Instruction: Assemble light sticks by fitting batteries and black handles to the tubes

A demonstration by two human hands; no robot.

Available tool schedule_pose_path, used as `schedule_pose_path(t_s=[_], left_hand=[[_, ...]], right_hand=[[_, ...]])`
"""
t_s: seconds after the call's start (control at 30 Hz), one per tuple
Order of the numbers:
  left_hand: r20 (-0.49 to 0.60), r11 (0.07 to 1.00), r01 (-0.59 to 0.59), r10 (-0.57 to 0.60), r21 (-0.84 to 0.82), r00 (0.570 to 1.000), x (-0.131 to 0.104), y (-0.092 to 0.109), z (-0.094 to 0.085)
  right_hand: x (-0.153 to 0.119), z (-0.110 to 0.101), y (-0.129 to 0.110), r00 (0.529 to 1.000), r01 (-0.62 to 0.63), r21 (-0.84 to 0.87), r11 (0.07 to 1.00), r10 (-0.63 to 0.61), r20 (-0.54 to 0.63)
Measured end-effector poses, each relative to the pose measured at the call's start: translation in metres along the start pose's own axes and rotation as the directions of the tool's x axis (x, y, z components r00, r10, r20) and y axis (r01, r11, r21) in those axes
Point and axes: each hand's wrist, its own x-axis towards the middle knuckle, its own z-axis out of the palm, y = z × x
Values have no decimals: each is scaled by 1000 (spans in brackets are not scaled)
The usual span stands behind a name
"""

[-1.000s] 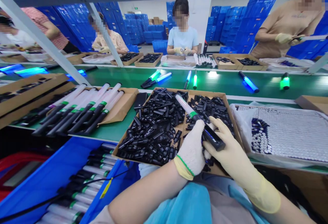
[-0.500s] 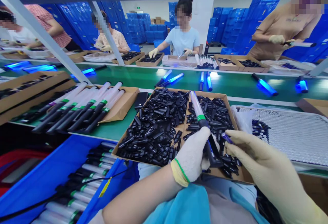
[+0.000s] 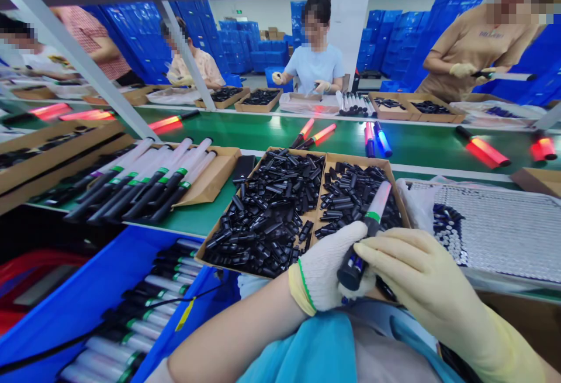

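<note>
My left hand (image 3: 324,266), in a white knit glove, is wrapped round the black handle of a light stick (image 3: 373,216) with a clear tube and a green ring. The stick tilts, its tube pointing away to the upper right. Blue-purple batteries (image 3: 356,264) show in the open slot of the handle. My right hand (image 3: 421,272), in a pale yellow glove, has its fingers closed at that slot, fingertips on the handle; they partly hide the battery there. Beneath both hands lies a cardboard tray (image 3: 316,219) with small black plastic covers (image 3: 276,213).
Light sticks (image 3: 149,181) lie in a row at left, and more fill a blue bin (image 3: 87,289) below. A tray of batteries (image 3: 504,231) stands at right. Lit sticks lie on the green conveyor (image 3: 258,131); several co-workers sit or stand beyond it. A slanted post (image 3: 87,61) crosses the left.
My right hand has moved left with a battery, onto the stick's handle. The stick has turned so its tube leans right. Most lit sticks on the conveyor went from blue to red.
</note>
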Motion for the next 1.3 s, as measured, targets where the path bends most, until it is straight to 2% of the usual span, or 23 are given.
schedule_pose_path(t_s=[0.2,0.27,0.33,0.4,0.43,0.53,0.7,0.77,0.83,0.9,0.93,1.0,1.07,1.1,1.2,1.23,1.3], left_hand=[[-13,1000,-14,14,-23,1000,0,-1,0],[14,996,-42,41,74,999,0,1,-3],[55,986,-65,57,155,997,1,3,-5],[48,983,-100,94,152,994,2,5,-6],[17,983,-137,136,122,991,3,5,-5],[-30,963,-263,265,58,964,9,6,-2],[101,960,-279,276,19,956,19,3,-2],[124,956,-292,286,26,950,22,0,-3],[124,951,-303,294,58,948,26,-3,-6],[100,947,-306,297,93,950,31,-6,-9],[90,944,-313,304,103,948,33,-8,-11],[82,941,-320,313,108,946,37,-10,-13],[75,939,-320,313,123,947,38,-10,-13],[70,938,-321,314,131,947,38,-8,-12],[65,926,-357,351,125,934,31,2,-5],[64,921,-377,372,104,926,26,5,-2],[50,925,-374,372,63,927,14,10,3]], right_hand=[[-7,0,-2,1000,-5,-55,998,5,-1],[-6,0,1,991,-114,-65,991,109,-80],[-7,1,4,933,-305,-24,952,293,-211],[-9,5,4,865,-425,53,903,423,-268],[-10,7,2,857,-438,87,895,445,-260],[-14,20,-3,878,-407,137,903,429,-212],[-14,41,-3,853,-473,194,859,502,-141],[-12,48,-2,802,-536,273,799,583,-129],[-8,53,-2,702,-623,396,675,706,-99],[-2,58,-4,590,-677,532,509,807,-23],[1,60,-5,553,-681,587,438,833,21],[5,63,-6,526,-670,651,357,847,77],[7,61,-4,537,-666,654,359,839,86],[6,57,-2,564,-670,626,400,822,78],[-6,36,9,693,-679,427,597,713,106],[-12,27,14,715,-680,349,645,688,123],[-25,10,23,710,-699,240,674,694,119]])
